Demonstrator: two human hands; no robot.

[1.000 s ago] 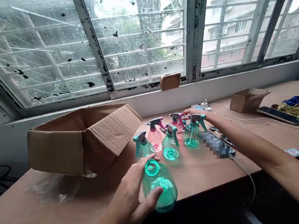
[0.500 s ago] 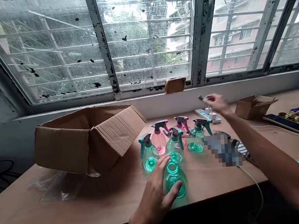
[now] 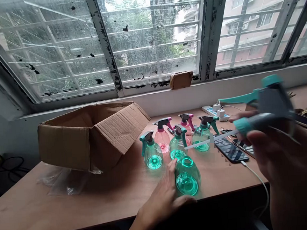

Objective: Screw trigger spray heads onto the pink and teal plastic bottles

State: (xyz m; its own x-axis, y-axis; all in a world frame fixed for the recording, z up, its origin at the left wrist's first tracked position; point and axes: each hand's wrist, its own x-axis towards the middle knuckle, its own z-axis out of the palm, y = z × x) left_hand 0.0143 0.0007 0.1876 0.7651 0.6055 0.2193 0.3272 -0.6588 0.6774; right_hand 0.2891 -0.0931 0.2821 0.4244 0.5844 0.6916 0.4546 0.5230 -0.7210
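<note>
The round, see-through teal plastic bottle (image 3: 187, 175) stands near the front edge of the brown wooden table (image 3: 96, 203), its neck bare and open. I have the left hand (image 3: 163, 200) cupped round its near-left side, fingers and thumb closed lightly on it. Off to the right, close to the camera and blurred, the right hand (image 3: 285, 162) grips a teal-and-grey trigger spray head (image 3: 269, 101). Its thin white dip tube (image 3: 210, 141) points left, the tip above and apart from the open neck. Head and bottle are not joined.

Just beyond stand five matching bottles in a loose cluster, each capped with a trigger: three finished teal spray bottles (image 3: 151, 156) and two pink spray bottles (image 3: 162, 139). As I read it, five are done and the sixth lacks only its head.

To the far left sits an open brown cardboard box (image 3: 92, 136), one flap hanging toward the cluster. I cannot see inside it, so I cannot tell whether more bottles wait there. Crumpled clear plastic film (image 3: 58, 181) lies at the box's near side. Right of the cluster a dark smartphone (image 3: 231, 151) lies flat, and a white charging cable (image 3: 257, 177) runs off the near edge. A white power strip (image 3: 212, 110) lies by the far wall, under the grimy barred window (image 3: 150, 38).
</note>
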